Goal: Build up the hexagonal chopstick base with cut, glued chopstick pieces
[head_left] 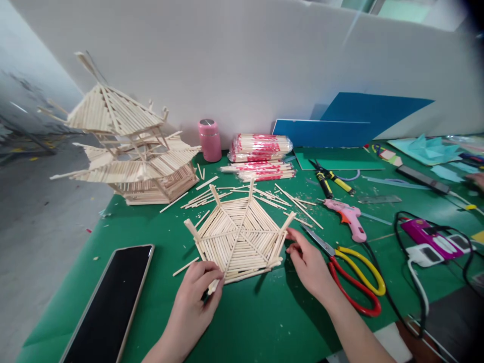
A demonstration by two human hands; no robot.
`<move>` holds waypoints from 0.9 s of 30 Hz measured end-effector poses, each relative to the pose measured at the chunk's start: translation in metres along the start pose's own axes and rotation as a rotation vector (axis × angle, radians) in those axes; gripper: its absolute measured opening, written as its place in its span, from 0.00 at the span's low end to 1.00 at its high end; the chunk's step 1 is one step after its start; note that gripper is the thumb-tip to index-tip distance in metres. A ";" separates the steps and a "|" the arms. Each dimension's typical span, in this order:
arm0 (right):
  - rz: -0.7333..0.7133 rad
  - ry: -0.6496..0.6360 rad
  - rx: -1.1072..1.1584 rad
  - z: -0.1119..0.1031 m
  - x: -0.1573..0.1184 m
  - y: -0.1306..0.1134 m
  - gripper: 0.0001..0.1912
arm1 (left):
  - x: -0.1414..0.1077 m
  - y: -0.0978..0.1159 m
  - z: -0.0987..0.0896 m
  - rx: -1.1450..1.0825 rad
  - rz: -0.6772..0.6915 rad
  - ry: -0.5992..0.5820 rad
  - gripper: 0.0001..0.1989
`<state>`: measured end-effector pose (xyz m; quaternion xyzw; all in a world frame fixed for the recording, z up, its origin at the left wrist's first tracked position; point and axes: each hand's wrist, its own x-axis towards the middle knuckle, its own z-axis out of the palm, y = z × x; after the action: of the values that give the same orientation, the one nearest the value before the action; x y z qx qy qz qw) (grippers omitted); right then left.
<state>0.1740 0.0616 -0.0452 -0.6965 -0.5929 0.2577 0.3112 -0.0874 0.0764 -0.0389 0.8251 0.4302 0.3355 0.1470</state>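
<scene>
Left hand (196,290): fingers curled, pinching the near-left corner of the hexagonal stick roof panel (239,236).
Right hand (308,262): loosely open, fingertips touching the panel's right corner.
Panel: flat on the bench (260,317), mid-front.
Scissors (351,275): just right of the right hand.

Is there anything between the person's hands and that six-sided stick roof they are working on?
Nothing visible does. The left hand already grips the near corner of the hexagonal stick panel, and the right hand touches its right edge. The scissors lie just beyond the right hand, off to the side.
</scene>
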 end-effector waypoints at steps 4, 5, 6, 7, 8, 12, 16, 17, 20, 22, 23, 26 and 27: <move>-0.022 0.006 0.013 0.000 0.001 -0.007 0.22 | -0.001 -0.002 -0.003 0.019 0.021 0.002 0.05; -0.027 0.019 0.014 -0.001 0.001 -0.008 0.21 | -0.001 -0.003 -0.003 0.021 0.025 0.000 0.05; -0.030 0.037 0.013 -0.002 0.000 -0.009 0.19 | -0.001 -0.003 -0.003 0.023 0.028 -0.001 0.05; -0.034 0.057 0.011 -0.004 -0.001 -0.009 0.17 | -0.001 -0.004 -0.003 0.024 0.031 0.000 0.05; -0.036 0.076 0.009 -0.006 -0.002 -0.008 0.15 | -0.001 -0.004 -0.003 0.025 0.035 0.001 0.06; -0.029 0.126 0.001 -0.013 -0.008 -0.003 0.12 | -0.002 -0.006 -0.002 0.019 0.044 0.004 0.06; -0.027 0.198 -0.057 -0.023 -0.003 0.002 0.13 | -0.004 -0.007 -0.001 0.013 0.031 0.002 0.07; -0.035 0.213 -0.083 -0.027 0.000 0.002 0.13 | -0.004 -0.007 -0.001 0.008 0.029 0.005 0.07; -0.067 0.226 -0.174 -0.040 0.019 0.001 0.13 | -0.003 -0.006 -0.001 -0.007 0.028 0.022 0.06; -0.076 0.212 -0.248 -0.047 0.036 0.002 0.13 | -0.003 -0.004 -0.002 -0.016 0.023 0.025 0.06; -0.076 0.203 -0.289 -0.050 0.046 0.003 0.12 | -0.003 -0.004 -0.002 -0.021 0.019 0.023 0.06; -0.065 0.157 -0.425 -0.055 0.076 0.008 0.10 | -0.003 -0.001 -0.001 -0.029 0.001 0.012 0.05; -0.051 0.129 -0.471 -0.056 0.086 0.010 0.09 | -0.003 -0.001 -0.001 -0.031 -0.005 0.010 0.05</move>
<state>0.2355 0.1378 -0.0139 -0.7496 -0.6331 0.0590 0.1838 -0.0895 0.0746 -0.0402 0.8199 0.4277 0.3460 0.1587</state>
